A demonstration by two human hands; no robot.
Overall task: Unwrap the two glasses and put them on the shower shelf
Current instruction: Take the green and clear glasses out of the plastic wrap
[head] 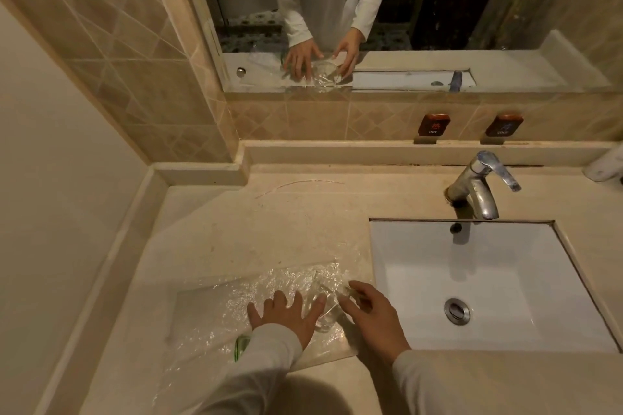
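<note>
The left hand [286, 313] is pressing flat, fingers spread, on the plastic wrap [215, 313] at 6 o'clock on the counter [269, 219]. The right hand [374, 313] is pinching the clear glass [325, 315], 9 o'clock of the sink [472, 263]; the green glass [242, 345] is lying at its 8 o'clock.

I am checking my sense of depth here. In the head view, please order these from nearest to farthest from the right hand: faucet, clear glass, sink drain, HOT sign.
1. clear glass, at the fingers of the right hand, on its left.
2. sink drain, in the basin on its right.
3. faucet, behind the basin.
4. HOT sign, on the back wall.
</note>
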